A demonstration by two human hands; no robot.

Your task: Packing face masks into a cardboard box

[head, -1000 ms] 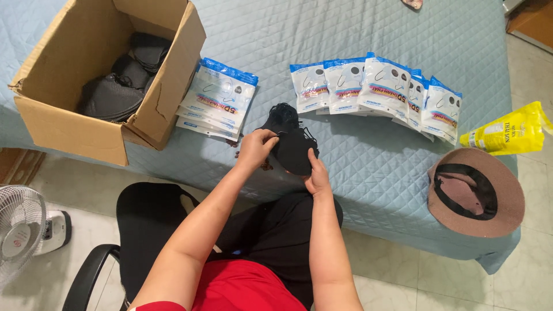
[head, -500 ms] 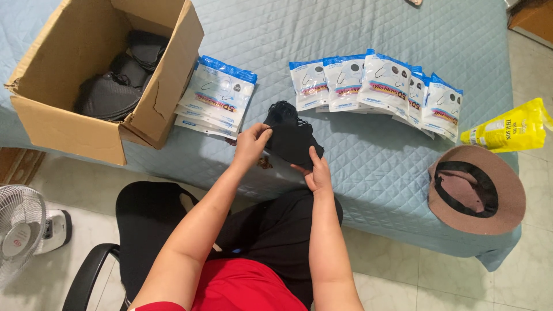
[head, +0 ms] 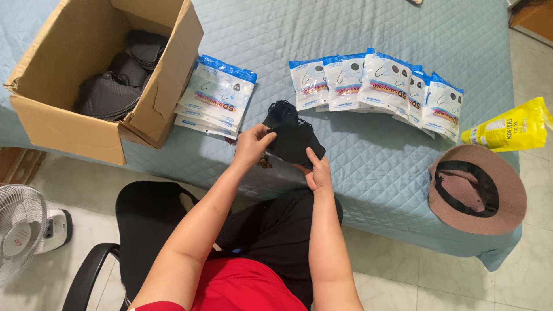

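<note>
your left hand (head: pixel 252 147) and right hand (head: pixel 318 173) both grip the black mask bundle (head: pixel 291 138) mid-frame. packet stack (head: pixel 216 98) just left, packet row (head: pixel 374 86) upper right, cardboard box (head: pixel 167 103) upper left, hat (head: pixel 478 190) right on the bed (head: pixel 374 167).

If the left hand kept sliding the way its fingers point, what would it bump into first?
The left hand points up and to the right, straight at the black masks it already touches. Past those, probably the row of packets, though depth is hard to judge.
</note>
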